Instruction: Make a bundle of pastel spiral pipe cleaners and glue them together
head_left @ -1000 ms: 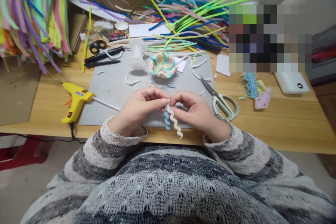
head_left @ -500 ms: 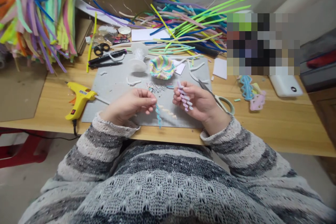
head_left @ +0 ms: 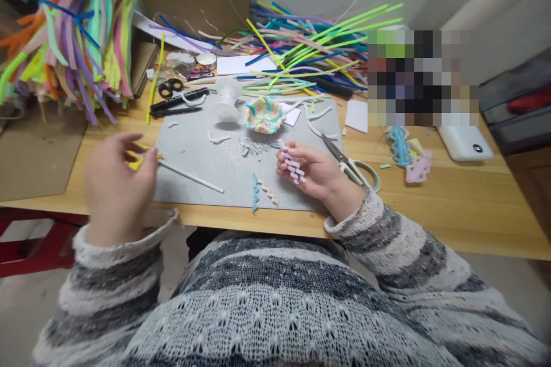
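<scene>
My right hand (head_left: 321, 175) pinches zigzag-bent pipe cleaners (head_left: 293, 166) in lilac and white above the grey mat. Slightly smeared by motion, my left hand (head_left: 118, 186) hangs over the yellow glue gun (head_left: 136, 161), thumb and fingers apart. It hides most of the gun; whether it touches it I cannot tell. A clear glue stick (head_left: 191, 178) sticks out from the gun's back across the mat. Between my hands a blue zigzag pipe cleaner (head_left: 255, 194) and a cream one (head_left: 268, 189) lie on the mat.
Behind the grey mat's (head_left: 202, 143) middle are a ruffled pastel pipe-cleaner piece (head_left: 264, 114) and a clear spool (head_left: 227, 100). Scissors (head_left: 350, 163) lie by my right wrist. Loose pipe cleaners (head_left: 318, 40) cover the back; a tied bundle (head_left: 73, 40) stands left. A white device (head_left: 465, 140) lies right.
My left hand has let go of the blue and cream zigzag pipe cleaners, which now lie on the mat, and moved left over the glue gun. My right hand keeps its hold.
</scene>
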The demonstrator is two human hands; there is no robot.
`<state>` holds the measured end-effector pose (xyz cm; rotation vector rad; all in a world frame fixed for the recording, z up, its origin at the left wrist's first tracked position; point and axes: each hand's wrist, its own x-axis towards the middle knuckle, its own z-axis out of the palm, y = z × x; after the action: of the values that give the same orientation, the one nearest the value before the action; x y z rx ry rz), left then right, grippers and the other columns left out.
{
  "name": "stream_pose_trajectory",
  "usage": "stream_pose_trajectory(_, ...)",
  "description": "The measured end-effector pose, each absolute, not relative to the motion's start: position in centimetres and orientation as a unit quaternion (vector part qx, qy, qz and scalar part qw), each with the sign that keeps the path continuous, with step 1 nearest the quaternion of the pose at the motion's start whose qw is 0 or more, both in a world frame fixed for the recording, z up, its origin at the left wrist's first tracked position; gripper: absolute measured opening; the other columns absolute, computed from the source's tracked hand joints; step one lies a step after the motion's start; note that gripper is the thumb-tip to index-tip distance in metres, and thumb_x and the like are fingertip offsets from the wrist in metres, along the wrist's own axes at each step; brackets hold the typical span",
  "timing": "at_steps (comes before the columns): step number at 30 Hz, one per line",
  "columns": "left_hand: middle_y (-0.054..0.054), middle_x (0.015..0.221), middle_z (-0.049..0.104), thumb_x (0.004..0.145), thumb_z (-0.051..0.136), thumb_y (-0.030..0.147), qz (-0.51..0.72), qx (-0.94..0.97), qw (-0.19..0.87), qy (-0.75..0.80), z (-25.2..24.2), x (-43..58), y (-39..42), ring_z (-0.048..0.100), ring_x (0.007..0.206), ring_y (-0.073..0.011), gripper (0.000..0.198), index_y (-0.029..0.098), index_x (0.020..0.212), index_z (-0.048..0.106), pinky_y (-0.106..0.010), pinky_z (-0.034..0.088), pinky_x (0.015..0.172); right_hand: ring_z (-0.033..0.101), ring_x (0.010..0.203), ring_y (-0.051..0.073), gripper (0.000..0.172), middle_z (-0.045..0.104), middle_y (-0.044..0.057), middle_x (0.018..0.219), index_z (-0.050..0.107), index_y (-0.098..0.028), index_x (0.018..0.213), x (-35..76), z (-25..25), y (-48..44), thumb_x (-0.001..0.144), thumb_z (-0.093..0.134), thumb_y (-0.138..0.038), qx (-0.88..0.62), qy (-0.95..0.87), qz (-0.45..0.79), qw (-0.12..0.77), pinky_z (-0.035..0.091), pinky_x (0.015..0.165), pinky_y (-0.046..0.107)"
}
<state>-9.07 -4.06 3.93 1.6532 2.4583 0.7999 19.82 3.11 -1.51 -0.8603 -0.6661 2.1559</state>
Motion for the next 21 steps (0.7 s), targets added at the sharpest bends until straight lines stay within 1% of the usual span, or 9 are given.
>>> stream_pose_trajectory(2, -0.018, 0.112, 0.054, 0.082, 0.060, 0.052, 0.164, 0.538, 0.004, 0.827, 3.7, -11.2, -5.3, 0.041, 0.121, -0.0453, 0.064, 0.009, 0.129, 0.051, -0.057, 0.031, 0.101, 0.054, 0.063, 0.008, 0.025, 0.057, -0.003, 0.073, 0.051, -0.020, 0.084, 19.8, -1.7, 3.0, 0.068, 0.071, -0.023, -0.330, -0.266, 0.834, 0.352, 0.045, 0.063, 0.025)
stream_pose_trajectory(3, -0.020, 0.117, 0.049, 0.081, 0.059, 0.055, 0.142, 0.529, 0.012, 0.837, 3.3, -11.9, -5.8, 0.034, 0.127, -0.0498, 0.070, 0.009, 0.132, 0.047, -0.061, 0.028, 0.102, 0.054, 0.063, 0.008, 0.025, 0.057, -0.003, 0.073, 0.051, -0.020, 0.084, 19.7, -1.8, 3.0, 0.069, 0.070, -0.023, -0.328, -0.271, 0.834, 0.352, 0.045, 0.063, 0.025)
stream_pose_trajectory(5, -0.020, 0.118, 0.047, 0.078, 0.060, 0.056, 0.123, 0.519, 0.042, 0.845, 2.4, -12.9, -6.2, 0.031, 0.127, -0.0528, 0.071, 0.010, 0.131, 0.046, -0.062, 0.026, 0.102, 0.054, 0.063, 0.008, 0.025, 0.057, -0.003, 0.074, 0.051, -0.020, 0.084, 19.7, -2.0, 2.9, 0.070, 0.071, -0.024, -0.324, -0.283, 0.832, 0.350, 0.044, 0.062, 0.025)
stream_pose_trajectory(9, -0.015, 0.114, 0.052, 0.080, 0.061, 0.052, 0.175, 0.497, 0.094, 0.844, 0.8, -13.6, -5.6, 0.040, 0.122, -0.0476, 0.064, 0.017, 0.130, 0.040, -0.053, 0.031, 0.098, 0.054, 0.062, 0.008, 0.023, 0.058, -0.003, 0.072, 0.053, -0.020, 0.083, 19.7, -2.3, 2.8, 0.070, 0.071, -0.023, -0.308, -0.299, 0.833, 0.349, 0.042, 0.060, 0.024)
stream_pose_trajectory(12, -0.015, 0.114, 0.053, 0.081, 0.060, 0.052, 0.189, 0.477, 0.119, 0.850, 0.5, -14.0, -5.2, 0.043, 0.118, -0.0454, 0.064, 0.015, 0.130, 0.040, -0.048, 0.033, 0.092, 0.054, 0.062, 0.008, 0.021, 0.060, -0.003, 0.073, 0.054, -0.019, 0.082, 19.6, -2.3, 2.8, 0.070, 0.071, -0.022, -0.298, -0.301, 0.835, 0.351, 0.042, 0.059, 0.024)
stream_pose_trajectory(14, -0.011, 0.104, 0.055, 0.081, 0.062, 0.046, 0.223, 0.472, 0.101, 0.847, 0.7, -14.2, -5.2, 0.047, 0.109, -0.0390, 0.057, 0.015, 0.125, 0.045, -0.040, 0.035, 0.084, 0.054, 0.061, 0.008, 0.021, 0.060, -0.003, 0.072, 0.054, -0.020, 0.082, 19.6, -2.2, 2.8, 0.070, 0.071, -0.023, -0.292, -0.301, 0.838, 0.348, 0.041, 0.057, 0.024)
stream_pose_trajectory(16, -0.004, 0.091, 0.053, 0.081, 0.064, 0.038, 0.320, 0.461, 0.101, 0.822, 1.4, -14.0, -5.3, 0.049, 0.094, -0.0282, 0.043, 0.020, 0.117, 0.051, -0.033, 0.034, 0.075, 0.052, 0.059, 0.008, 0.023, 0.060, -0.003, 0.070, 0.054, -0.020, 0.082, 19.5, -2.0, 2.7, 0.069, 0.072, -0.024, -0.284, -0.299, 0.844, 0.344, 0.039, 0.055, 0.024)
stream_pose_trajectory(19, 0.001, 0.075, 0.047, 0.081, 0.062, 0.035, 0.552, 0.384, 0.226, 0.705, 2.7, -12.3, -5.5, 0.039, 0.069, -0.0160, 0.017, 0.021, 0.091, 0.060, -0.027, 0.030, 0.063, 0.050, 0.056, 0.008, 0.024, 0.059, -0.005, 0.066, 0.053, -0.020, 0.081, 19.4, -1.7, 2.6, 0.068, 0.073, -0.024, -0.269, -0.296, 0.850, 0.343, 0.038, 0.053, 0.024)
stream_pose_trajectory(21, 0.001, 0.072, 0.046, 0.079, 0.062, 0.034, 0.644, 0.330, 0.369, 0.583, 3.4, -10.6, -5.7, 0.032, 0.063, -0.0129, 0.016, 0.020, 0.087, 0.063, -0.026, 0.031, 0.059, 0.051, 0.057, 0.008, 0.024, 0.059, -0.005, 0.066, 0.054, -0.020, 0.081, 19.4, -1.5, 2.4, 0.067, 0.073, -0.024, -0.265, -0.291, 0.853, 0.344, 0.040, 0.055, 0.024)
